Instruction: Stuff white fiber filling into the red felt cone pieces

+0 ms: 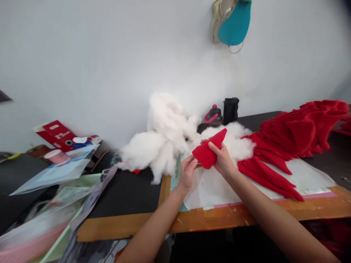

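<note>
Grip: right hand [222, 157] closed on a red fabric cone [207, 151], pinching it firmly from the wide half. Left hand [188, 173] half curled against the cone's lower left edge; I cannot tell whether it pinches or only touches.

Cone: held up between both hands, tip pointing up and right, wide end lower left, over a white translucent sheet [219, 186].

Beside the hands: white polyester stuffing [164, 138] heaped just behind the cone, toward the far edge of the counter [128, 193]. Long pointed red fabric pieces [263, 175] lie on the sheet to the right, running into a larger red fabric pile [298, 131] at the counter's far right.

Near edge: an orange wooden frame [219, 219] borders the sheet, with a pink strip [274, 199] showing under it.

Far edge: a dark bottle with a pink loop [213, 116] and a black cylindrical container [230, 110] stand behind the stuffing, against a white wall [95, 62]. A teal and beige item [231, 22] hangs on the wall.

Left corner: a red cardboard box [56, 135] leans behind clear plastic sleeves [55, 171].

Writing: the box carries small print, too small to read.
</note>
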A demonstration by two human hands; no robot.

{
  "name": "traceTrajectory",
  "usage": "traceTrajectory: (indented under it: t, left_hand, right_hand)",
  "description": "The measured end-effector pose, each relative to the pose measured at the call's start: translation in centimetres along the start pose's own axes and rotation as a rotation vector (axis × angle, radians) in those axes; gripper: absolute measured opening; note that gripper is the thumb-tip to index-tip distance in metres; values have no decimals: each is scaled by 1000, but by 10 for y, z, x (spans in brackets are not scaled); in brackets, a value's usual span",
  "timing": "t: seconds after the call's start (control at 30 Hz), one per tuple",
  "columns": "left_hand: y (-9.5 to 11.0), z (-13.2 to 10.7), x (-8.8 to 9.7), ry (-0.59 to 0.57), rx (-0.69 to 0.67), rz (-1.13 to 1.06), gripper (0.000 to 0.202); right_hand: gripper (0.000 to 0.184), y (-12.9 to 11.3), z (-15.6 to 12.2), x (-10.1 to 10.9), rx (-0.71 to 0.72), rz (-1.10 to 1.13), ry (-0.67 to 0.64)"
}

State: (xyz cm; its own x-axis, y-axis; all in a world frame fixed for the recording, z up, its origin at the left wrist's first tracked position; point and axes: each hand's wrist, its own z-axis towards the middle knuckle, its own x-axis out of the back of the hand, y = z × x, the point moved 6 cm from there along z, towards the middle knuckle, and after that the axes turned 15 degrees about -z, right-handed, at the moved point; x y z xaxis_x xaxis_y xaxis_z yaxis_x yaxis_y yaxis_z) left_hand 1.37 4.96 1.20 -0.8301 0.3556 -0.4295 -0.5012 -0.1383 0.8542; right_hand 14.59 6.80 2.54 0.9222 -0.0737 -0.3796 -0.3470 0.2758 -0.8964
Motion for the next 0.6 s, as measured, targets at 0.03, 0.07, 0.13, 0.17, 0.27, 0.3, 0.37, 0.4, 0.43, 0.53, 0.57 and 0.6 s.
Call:
traceTrajectory:
  t: [0.03, 0.07, 0.13, 0.17, 0.27, 0.3, 0.37, 0.4, 0.43, 0.53, 0.57, 0.6]
  left_hand:
    - [0, -2, -5, -44, 1, -39, 27]
    - [-1, -4, -10, -75, 5, -46, 29]
    - [-5, -8, -14, -81, 15, -3, 31]
    - [-8, -9, -14, -62, 19, 12, 32]
    - [-14, -8, -8, 27, 44, -101, 40]
    - [-16, -6, -6, 49, 77, -178, 42]
    - [-19, -2, -2, 78, 171, -313, 43]
    - [-20, -1, -1, 83, 219, -357, 42]
    - [-20, 0, -1, 82, 257, -383, 41]
    - [-17, 0, -3, 52, 262, -398, 42]
    - [-15, -2, -5, 27, 234, -381, 43]
    - [-14, -4, -7, -8, 200, -342, 43]
  right_hand:
    - [32, 1, 0, -1, 2, 2, -2]
    - [31, 3, -1, -3, -2, -7, -14]
    - [31, 8, -5, -8, -27, -55, -49]
    - [31, 10, -6, -10, -42, -85, -64]
    - [36, 10, -10, -14, -57, -142, -96]
    - [38, 8, -11, -14, -51, -132, -112]
    - [45, 1, -11, -16, -31, -92, -188]
    - [49, -2, -11, -17, -18, -75, -232]
    - [52, -5, -11, -17, -8, -71, -265]
    - [52, -7, -8, -14, -1, -152, -234]
    - [50, -5, -8, -12, -8, -193, -192]
    - [48, -4, -8, -10, -15, -226, -149]
